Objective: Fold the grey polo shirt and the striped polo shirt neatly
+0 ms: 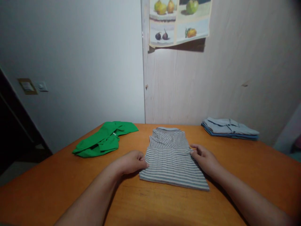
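A grey-and-white striped shirt (172,164) lies on the orange table, its sides folded in and its collar at the far end. My left hand (136,161) pinches the shirt's left edge, fingers curled. At the right edge, a little farther up, my right hand (203,157) has its thumb and fingers closed on the fabric. The lower part of the shirt lies flat, while the cloth near the collar is slightly wrinkled.
A crumpled green garment (103,142) lies at the table's back left. At the back right sits a stack of folded clothes (230,128), grey-blue over darker blue. The wooden table (150,207) meets a wall with a fruit poster (180,22).
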The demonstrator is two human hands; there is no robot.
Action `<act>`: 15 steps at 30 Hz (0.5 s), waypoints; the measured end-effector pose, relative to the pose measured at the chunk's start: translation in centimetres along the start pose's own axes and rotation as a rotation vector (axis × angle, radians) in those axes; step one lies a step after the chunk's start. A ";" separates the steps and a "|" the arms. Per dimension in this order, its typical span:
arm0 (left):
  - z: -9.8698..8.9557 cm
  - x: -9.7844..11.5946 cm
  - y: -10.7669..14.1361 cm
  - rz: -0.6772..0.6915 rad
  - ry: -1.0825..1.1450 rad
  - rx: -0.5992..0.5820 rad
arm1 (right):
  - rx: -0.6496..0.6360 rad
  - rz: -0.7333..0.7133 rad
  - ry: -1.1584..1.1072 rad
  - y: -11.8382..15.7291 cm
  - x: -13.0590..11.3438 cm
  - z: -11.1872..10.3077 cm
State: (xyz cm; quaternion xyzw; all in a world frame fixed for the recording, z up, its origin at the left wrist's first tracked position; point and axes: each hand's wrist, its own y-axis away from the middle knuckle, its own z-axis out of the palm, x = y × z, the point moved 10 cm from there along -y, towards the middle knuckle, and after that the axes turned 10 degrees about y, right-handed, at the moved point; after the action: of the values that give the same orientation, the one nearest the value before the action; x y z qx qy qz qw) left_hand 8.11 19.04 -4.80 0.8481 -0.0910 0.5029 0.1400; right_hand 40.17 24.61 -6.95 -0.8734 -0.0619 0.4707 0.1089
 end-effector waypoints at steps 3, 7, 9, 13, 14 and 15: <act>0.8 0.8 -0.1 0.063 0.149 -0.045 | 0.006 0.009 -0.026 -0.1 0.2 0.0; 1.5 1.0 0.1 0.032 0.323 -0.082 | 0.027 0.029 -0.034 -0.2 0.5 -0.2; 0.9 0.8 0.3 -0.007 0.309 -0.018 | 0.028 0.029 -0.032 -0.2 0.6 -0.2; 0.8 1.9 1.0 0.019 0.259 -0.018 | 0.030 0.018 -0.066 -0.3 0.8 0.0; 1.3 2.4 1.1 0.037 0.264 -0.070 | 0.031 0.017 -0.076 -0.3 0.8 0.0; 1.7 2.7 1.3 0.047 0.270 -0.116 | 0.032 0.018 -0.083 -0.3 0.8 0.1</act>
State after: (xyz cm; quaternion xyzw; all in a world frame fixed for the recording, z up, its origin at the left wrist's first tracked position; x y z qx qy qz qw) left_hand 10.45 17.24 -3.07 0.7607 -0.1203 0.6095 0.1880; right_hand 40.52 25.06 -7.52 -0.8517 -0.0510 0.5085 0.1158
